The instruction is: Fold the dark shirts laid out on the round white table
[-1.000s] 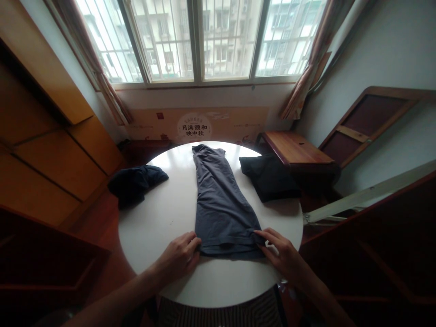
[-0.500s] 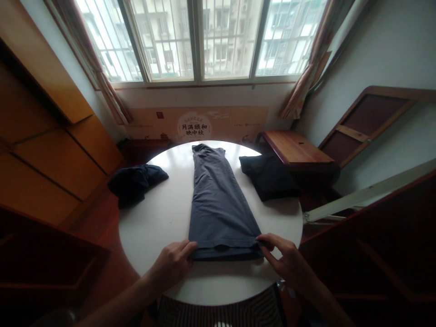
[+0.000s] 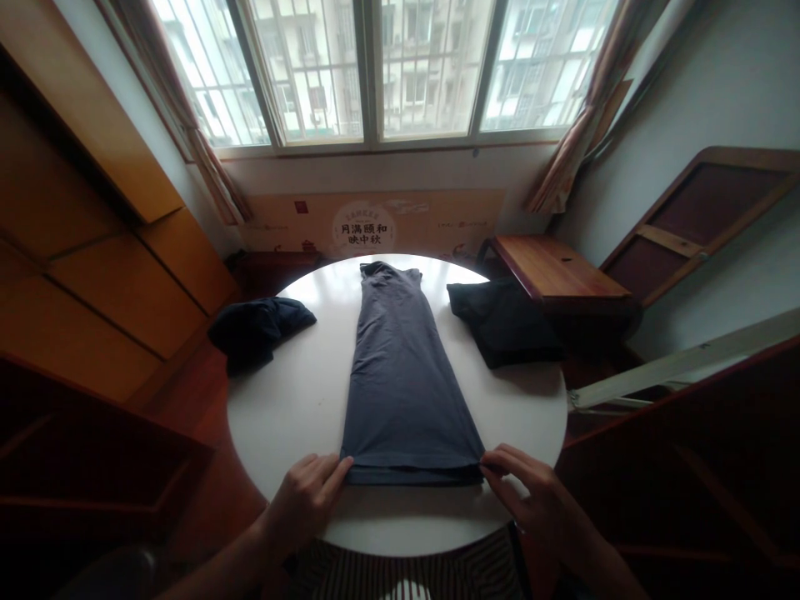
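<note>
A long grey-blue garment (image 3: 403,367), folded lengthwise, lies across the white round table (image 3: 281,429), its wide hem towards me and its bunched end at the far edge. My left hand (image 3: 312,492) grips the hem's left corner between thumb and fingers. At the right corner, my right hand (image 3: 525,479) pinches the cloth between thumb and forefinger. Two layers show along the hem, the lower one sticking out slightly nearer me. How the far end is folded I cannot make out.
A crumpled dark navy cloth (image 3: 259,329) lies on the table's left edge. Folded black clothing (image 3: 506,321) overlaps the right edge. Beyond are a wooden bench (image 3: 556,267) and a barred window. A striped seat (image 3: 356,575) is below the near edge.
The hem is pulled straighter, and the wavy bulge in its upper layer has flattened. Both hands keep their corners. The whole view has shifted slightly.
</note>
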{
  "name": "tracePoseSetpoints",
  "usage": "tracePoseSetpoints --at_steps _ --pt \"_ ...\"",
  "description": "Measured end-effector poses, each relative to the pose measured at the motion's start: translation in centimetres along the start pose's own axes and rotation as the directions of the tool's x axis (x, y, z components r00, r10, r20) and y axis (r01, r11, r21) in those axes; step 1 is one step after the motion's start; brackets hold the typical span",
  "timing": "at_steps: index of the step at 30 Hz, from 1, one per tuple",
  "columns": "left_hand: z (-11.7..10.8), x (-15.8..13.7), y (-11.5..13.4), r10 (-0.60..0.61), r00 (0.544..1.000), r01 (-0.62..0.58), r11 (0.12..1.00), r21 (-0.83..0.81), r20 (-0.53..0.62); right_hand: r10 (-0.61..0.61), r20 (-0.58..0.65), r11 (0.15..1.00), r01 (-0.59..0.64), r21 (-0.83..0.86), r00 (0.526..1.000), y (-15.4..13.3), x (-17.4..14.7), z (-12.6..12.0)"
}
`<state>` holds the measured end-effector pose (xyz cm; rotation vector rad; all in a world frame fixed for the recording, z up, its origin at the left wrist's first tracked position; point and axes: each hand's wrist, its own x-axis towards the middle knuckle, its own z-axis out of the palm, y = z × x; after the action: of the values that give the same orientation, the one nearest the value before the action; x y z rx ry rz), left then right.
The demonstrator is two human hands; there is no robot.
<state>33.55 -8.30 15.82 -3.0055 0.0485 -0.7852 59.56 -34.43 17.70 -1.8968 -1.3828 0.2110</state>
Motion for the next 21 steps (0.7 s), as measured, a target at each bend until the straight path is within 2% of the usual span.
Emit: tracePoseSetpoints --at_steps 5,10,13,18,21 --pt "-0.6 0.2 0.3 -0.133 0.986 0.145 0.981 -0.130 0.097 -0.015 0.081 1.000 0.017 -0.014 0.997 -0.2 -0.4 0.3" --pt "-0.9 0.5 -0.6 -0.164 0.972 0.193 0.966 -0.171 0.170 -0.063 -0.009 0.997 0.062 -0.052 0.998 -0.5 -0.2 0.5" --pt "-1.1 0.7 -1.1 -0.101 0.974 0.134 0.979 -0.152 0.204 -0.083 -0.038 0.994 0.079 -0.079 0.996 -0.6 -0.2 0.6" --pt "-1.5 1.1 -1.8 0.086 0.954 -0.073 0.996 -0.059 0.287 -0.105 -0.042 0.990 0.100 -0.098 0.994 -0.5 -0.5 0.6" --pt "-1.5 1.2 -2.0 0.106 0.945 -0.111 0.994 -0.003 0.309 -0.129 -0.039 0.987 0.124 -0.103 0.991 -0.4 -0.5 0.6"
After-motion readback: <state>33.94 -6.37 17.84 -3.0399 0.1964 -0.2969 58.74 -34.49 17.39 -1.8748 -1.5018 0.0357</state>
